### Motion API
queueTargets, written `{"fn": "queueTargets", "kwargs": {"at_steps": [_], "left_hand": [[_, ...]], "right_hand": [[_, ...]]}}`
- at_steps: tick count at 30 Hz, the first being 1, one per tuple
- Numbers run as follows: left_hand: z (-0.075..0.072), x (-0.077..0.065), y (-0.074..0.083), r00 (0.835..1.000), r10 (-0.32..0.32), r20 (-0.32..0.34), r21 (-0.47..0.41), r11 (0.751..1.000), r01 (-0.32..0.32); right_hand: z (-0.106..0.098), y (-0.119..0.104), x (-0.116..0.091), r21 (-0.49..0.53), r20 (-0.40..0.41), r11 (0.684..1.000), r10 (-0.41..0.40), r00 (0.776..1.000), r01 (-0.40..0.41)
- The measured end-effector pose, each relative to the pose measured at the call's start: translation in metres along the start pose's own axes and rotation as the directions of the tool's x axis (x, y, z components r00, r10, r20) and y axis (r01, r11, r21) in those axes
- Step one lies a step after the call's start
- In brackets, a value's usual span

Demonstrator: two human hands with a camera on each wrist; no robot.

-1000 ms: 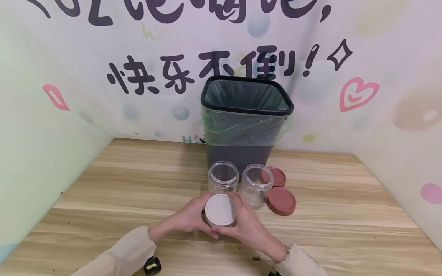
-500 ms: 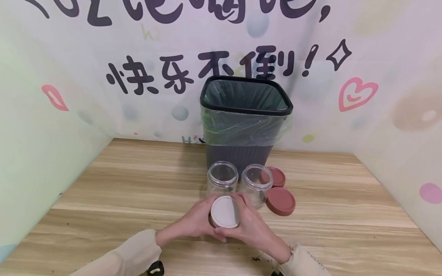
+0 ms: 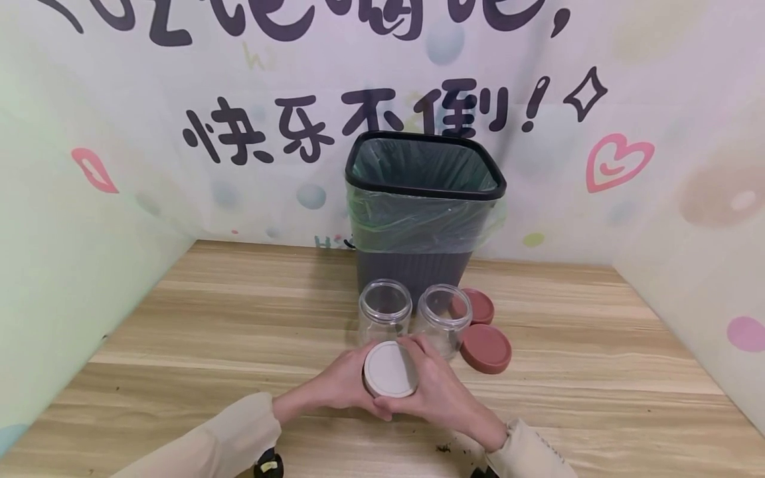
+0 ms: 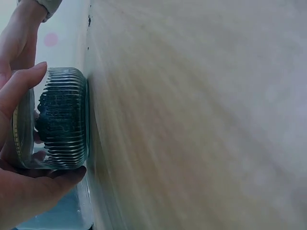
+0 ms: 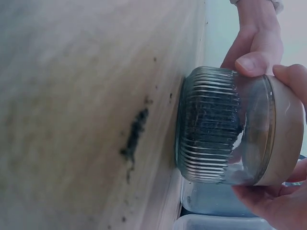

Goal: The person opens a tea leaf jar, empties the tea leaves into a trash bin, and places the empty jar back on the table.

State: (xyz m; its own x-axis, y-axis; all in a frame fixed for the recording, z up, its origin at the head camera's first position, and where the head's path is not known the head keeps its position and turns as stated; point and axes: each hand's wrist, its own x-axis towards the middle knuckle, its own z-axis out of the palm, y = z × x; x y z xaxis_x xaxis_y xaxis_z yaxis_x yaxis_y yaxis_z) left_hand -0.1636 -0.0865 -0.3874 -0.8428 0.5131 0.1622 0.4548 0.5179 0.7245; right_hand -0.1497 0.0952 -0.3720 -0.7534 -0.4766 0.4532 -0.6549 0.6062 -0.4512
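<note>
A ribbed glass jar (image 5: 211, 124) with dark contents stands upright between my hands, its base right at the table. A flat off-white lid (image 3: 388, 368) covers its top. My left hand (image 3: 343, 382) grips the glass from the left, its thumb in front and fingers behind. My right hand (image 3: 439, 388) is curled round the lid from the right, covering part of its edge. In the left wrist view, the left hand's fingers (image 4: 62, 177) lie along the glass wall. The two thumbs come close together on the near side.
Two lidless clear jars (image 3: 385, 315) (image 3: 445, 322) stand just behind, beside two red lids (image 3: 487, 348) (image 3: 476, 305). A dark bin (image 3: 418, 265) with a green liner rises at the back. Dark crumbs (image 5: 135, 134) lie on the wooden table (image 3: 239, 312) near my right forearm.
Both hands and the lidded jar have shifted slightly to the right since a second ago, with barely any motion in the last half second. The jars, red lids and bin keep their places.
</note>
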Motion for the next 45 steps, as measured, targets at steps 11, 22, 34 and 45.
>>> {"fn": "queueTargets", "kwargs": {"at_steps": [11,22,34,45], "left_hand": [[0.001,0.003,-0.002,0.999,0.014,0.031,0.001,1.000,-0.015],[0.000,0.004,-0.002,0.998,0.016,0.060,-0.032,0.999,-0.014],[0.005,0.000,0.003,1.000,0.005,-0.030,-0.043,0.999,-0.006],[0.003,-0.003,0.004,0.999,0.023,-0.049,0.006,1.000,-0.023]], "right_hand": [[-0.006,0.010,0.003,0.006,0.060,0.997,-0.078,0.995,0.078],[-0.008,0.012,0.003,0.025,0.087,0.992,-0.128,0.988,0.126],[0.002,0.001,-0.002,-0.017,-0.010,1.000,-0.004,1.000,0.004],[-0.001,0.000,-0.002,-0.043,-0.012,0.998,-0.049,0.999,0.048]]}}
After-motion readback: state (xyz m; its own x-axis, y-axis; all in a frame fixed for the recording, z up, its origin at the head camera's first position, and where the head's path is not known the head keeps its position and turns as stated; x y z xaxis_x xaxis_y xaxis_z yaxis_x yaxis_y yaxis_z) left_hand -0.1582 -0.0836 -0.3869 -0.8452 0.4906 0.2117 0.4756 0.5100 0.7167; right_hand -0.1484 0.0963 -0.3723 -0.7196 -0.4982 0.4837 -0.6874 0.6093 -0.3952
